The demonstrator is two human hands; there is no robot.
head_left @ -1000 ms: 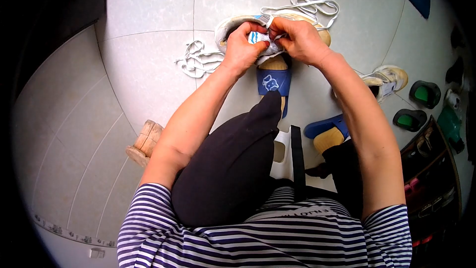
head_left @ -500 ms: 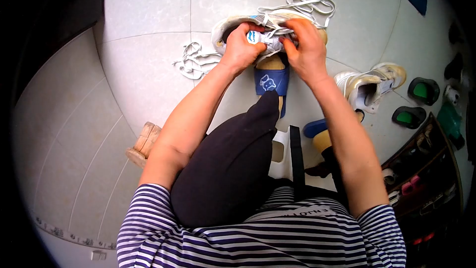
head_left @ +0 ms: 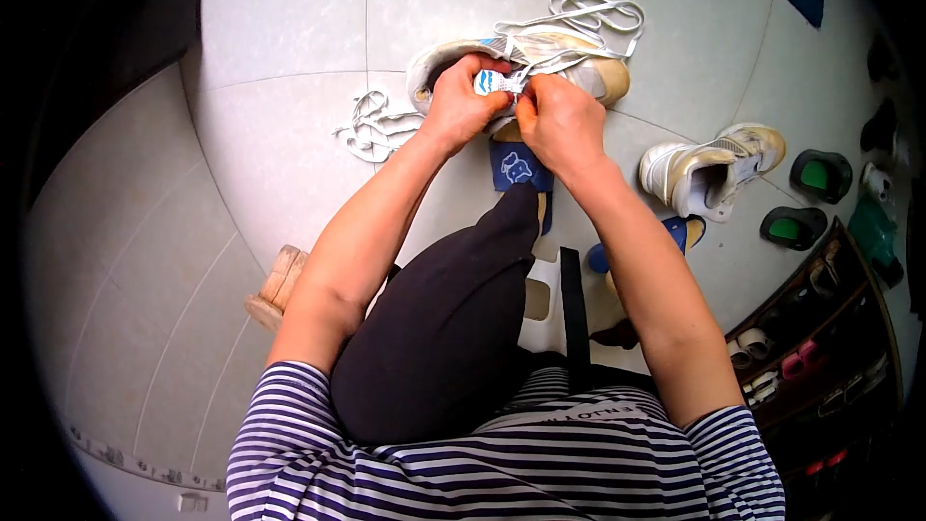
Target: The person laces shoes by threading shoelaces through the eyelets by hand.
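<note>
A worn white sneaker (head_left: pixel 608 80) lies in front of me, its toe to the right. My left hand (head_left: pixel 461 108) is closed on the sneaker at its opening, thumb and fingers around the tongue (head_left: pixel 489 82) with its blue logo. Close beside it, my right hand (head_left: pixel 564 125) pinches a white shoelace at the tongue; its fingertips are partly hidden. Long loops of the shoelace (head_left: pixel 617 17) trail over the far side of the sneaker onto the floor. Another bundle of white lace (head_left: pixel 368 127) rests on the tiles left of the sneaker.
A second white sneaker (head_left: pixel 680 174) stands to the right. Beyond it are dark slippers with green insoles (head_left: pixel 820 177) and a shoe rack (head_left: pixel 834 328). My foot wears a blue slipper (head_left: pixel 519 166). A wooden piece (head_left: pixel 277 287) is at the left.
My right hand has moved left and slightly down, from over the laces to the tongue beside my left hand, its fingers now pinched. More of the sneaker's toe shows.
</note>
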